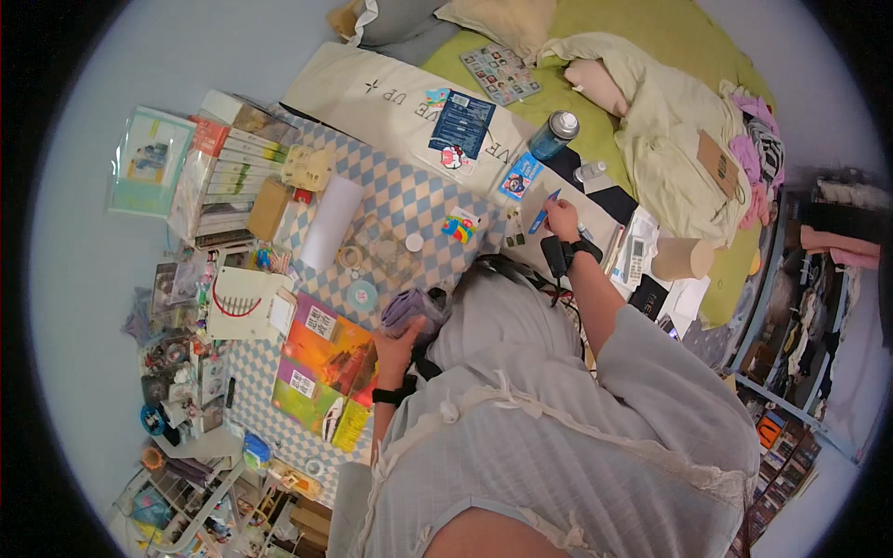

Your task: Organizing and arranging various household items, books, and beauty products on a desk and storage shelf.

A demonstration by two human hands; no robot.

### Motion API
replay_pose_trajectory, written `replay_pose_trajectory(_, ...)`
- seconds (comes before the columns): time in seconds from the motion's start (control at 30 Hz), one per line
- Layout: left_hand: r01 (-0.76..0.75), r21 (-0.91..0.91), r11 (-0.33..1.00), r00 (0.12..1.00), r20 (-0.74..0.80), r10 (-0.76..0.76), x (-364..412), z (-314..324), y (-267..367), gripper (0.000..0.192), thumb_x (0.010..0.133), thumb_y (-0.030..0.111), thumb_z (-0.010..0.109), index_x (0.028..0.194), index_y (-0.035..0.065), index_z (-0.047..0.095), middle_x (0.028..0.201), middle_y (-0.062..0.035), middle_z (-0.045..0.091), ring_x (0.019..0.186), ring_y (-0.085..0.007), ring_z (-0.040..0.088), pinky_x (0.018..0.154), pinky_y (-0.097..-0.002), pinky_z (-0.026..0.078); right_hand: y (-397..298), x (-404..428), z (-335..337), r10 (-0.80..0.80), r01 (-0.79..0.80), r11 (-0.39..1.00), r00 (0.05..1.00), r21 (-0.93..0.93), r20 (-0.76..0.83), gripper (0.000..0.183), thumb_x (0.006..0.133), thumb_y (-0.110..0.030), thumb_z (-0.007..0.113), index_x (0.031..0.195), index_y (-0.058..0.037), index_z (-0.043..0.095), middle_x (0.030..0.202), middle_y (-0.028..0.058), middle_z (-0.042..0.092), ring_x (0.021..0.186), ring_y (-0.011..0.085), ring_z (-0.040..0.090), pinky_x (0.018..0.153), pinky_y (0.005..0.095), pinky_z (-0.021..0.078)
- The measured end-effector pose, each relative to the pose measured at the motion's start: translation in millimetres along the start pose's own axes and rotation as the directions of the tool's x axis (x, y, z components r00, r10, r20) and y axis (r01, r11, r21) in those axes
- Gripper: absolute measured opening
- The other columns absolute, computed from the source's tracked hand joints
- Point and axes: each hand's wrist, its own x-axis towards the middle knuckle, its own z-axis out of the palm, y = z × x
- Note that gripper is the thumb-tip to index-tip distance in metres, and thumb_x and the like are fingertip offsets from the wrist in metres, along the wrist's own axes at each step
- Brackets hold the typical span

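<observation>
My left hand is wrapped around a rolled purple bundle, perhaps fabric in clear plastic, beside my lap. Under that forearm lie colourful books with large printed characters. My right hand, farther off and to the right, pinches a narrow blue flat item above a cream padded surface. Close by are a blue packet with a cartoon figure and a blue spray can. A dark device with a cable is at my right wrist.
On the checked tablecloth lie a white paper roll, tape rolls and a small rainbow packet. Books line the wall. To the right are an air-conditioner remote, a cardboard cylinder and a green-sheeted bed.
</observation>
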Motion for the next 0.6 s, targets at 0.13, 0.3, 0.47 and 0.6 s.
replay_pose_trajectory(0.13,-0.055,0.036,0.998,0.998,-0.016,0.055,-0.5,2.4,1.8,0.021,0.073,0.008,0.075,0.089,-0.004,0.067,0.084,-0.0061,0.067,0.075,-0.0118,0.062,0.07,-0.0253,0.048,-22.3,22.9,17.8,-0.237,0.215,0.962,0.964,-0.172,-0.122,0.022,0.077,-0.019,0.064,0.073,0.0006,0.055,0.055,0.0064,0.055,0.046,0.015,0.054,0.042,0.0285,0.042)
replay_pose_trajectory(0.3,-0.06,0.095,0.994,0.996,-0.053,0.065,-0.1,-0.1,0.1,0.021,0.074,0.01,0.075,0.087,-0.0037,0.068,0.081,-0.0051,0.067,0.071,-0.0096,0.06,0.066,-0.0239,0.047,-41.5,30.3,46.6,-0.124,0.13,0.988,0.99,0.08,-0.07,0.02,0.077,-0.015,0.063,0.081,0.0018,0.054,0.067,0.0092,0.06,0.053,0.0163,0.058,0.049,0.0291,0.0466)
replay_pose_trajectory(0.47,-0.08,0.069,0.994,0.991,-0.1,0.086,1.7,-5.6,-14.7,0.019,0.074,0.011,0.075,0.085,-0.0026,0.068,0.08,-0.0039,0.066,0.07,-0.0101,0.059,0.065,-0.0244,0.046,3.3,42.5,46.9,-0.259,0.179,0.957,0.884,-0.229,-0.388,0.035,0.069,-0.019,0.07,0.09,0.0024,0.052,0.081,0.0168,0.062,0.076,0.0277,0.062,0.07,0.0358,0.049)
replay_pose_trajectory(0.6,-0.13,-0.04,0.991,0.985,-0.116,0.124,-3.6,8.1,12.8,0.019,0.075,0.012,0.074,0.086,-0.0021,0.067,0.081,-0.0025,0.066,0.071,-0.0104,0.06,0.066,-0.0241,0.046,12.5,53.5,55.5,-0.099,0.042,0.99,0.896,-0.138,-0.433,0.054,0.062,-0.024,0.078,0.095,0.0039,0.046,0.092,0.0218,0.06,0.085,0.0348,0.061,0.076,0.0405,0.0481)
